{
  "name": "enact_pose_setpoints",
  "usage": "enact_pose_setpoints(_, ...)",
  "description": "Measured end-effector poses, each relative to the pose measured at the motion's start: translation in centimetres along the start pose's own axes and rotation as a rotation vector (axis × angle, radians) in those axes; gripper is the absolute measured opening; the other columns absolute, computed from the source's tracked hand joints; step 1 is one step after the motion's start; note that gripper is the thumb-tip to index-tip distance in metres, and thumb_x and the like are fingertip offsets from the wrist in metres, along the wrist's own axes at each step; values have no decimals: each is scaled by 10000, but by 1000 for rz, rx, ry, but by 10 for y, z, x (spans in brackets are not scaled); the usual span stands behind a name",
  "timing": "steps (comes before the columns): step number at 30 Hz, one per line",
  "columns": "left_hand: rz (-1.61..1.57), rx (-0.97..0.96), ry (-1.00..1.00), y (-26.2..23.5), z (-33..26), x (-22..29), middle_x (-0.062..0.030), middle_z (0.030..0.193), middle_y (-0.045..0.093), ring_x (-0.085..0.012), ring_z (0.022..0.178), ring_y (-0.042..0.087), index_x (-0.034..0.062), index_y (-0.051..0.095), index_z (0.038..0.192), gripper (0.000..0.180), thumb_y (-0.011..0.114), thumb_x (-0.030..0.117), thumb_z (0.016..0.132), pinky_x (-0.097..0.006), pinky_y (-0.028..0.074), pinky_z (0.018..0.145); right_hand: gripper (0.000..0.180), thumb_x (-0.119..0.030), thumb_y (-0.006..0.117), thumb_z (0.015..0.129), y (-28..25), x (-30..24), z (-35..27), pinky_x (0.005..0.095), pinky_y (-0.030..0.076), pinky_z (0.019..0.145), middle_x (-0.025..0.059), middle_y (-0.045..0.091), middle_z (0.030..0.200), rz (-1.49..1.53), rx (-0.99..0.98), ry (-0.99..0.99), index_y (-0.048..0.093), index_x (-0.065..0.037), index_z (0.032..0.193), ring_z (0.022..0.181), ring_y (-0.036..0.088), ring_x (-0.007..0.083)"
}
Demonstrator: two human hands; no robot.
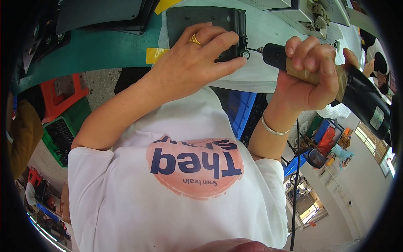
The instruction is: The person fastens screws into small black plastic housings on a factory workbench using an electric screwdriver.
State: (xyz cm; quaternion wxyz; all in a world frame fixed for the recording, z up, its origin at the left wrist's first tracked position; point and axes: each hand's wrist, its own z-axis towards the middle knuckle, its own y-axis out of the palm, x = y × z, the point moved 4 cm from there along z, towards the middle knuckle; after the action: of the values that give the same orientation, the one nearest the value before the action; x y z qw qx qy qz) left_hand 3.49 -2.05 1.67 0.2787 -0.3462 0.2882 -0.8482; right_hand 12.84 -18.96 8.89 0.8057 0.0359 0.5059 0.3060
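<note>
A flat black plastic panel [180, 21] lies on the work table, with a raised strip and a small round wheel [244, 53] along its right edge. My left hand [201, 54], a ring on one finger, lies bent over the panel and grips it, the thumb and index finger close to the wheel. Wrapped round the taped grip of a black electric screwdriver [275, 56] are the fingers of my right hand [312, 71]. The tool is held sideways, its thin bit pointing left at the panel's edge near the wheel. Whether the tip touches a screw is too small to tell.
Dark panels [98, 14] are stacked on the green mat [113, 48] at the left. Yellow tape [155, 55] sits at the mat's edge. A pale machine [302, 14] stands at the back right. Below are a red stool [63, 96], a green crate [67, 130] and a hanging black cable [296, 185].
</note>
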Motion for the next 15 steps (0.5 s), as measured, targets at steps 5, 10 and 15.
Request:
enact_pose_setpoints(5,0,6,-3,0,0,0,-60,1178,546,-286,1114,529,207,753,1092,470,771,79,640,-435,485,1002,501,-38,522,935,2,1,2,443,511,594,110,567,736,1,-20,5,324,-101,1391,572,553,229)
enact_pose_setpoints(10,-1,13,-9,-1,0,1,-60,1173,549,-280,1110,533,204,758,1083,449,770,81,652,-428,482,1002,494,-9,517,935,7,0,3,445,516,598,103,573,741,-46,-51,14,313,-80,1379,578,557,228)
enact_pose_setpoints(15,-24,14,-17,-1,0,0,-61,1170,549,-274,1102,538,195,755,1085,422,759,86,678,-433,480,1009,495,13,516,932,9,-1,3,445,524,618,98,579,749,-55,-67,34,298,-84,1365,593,562,228)
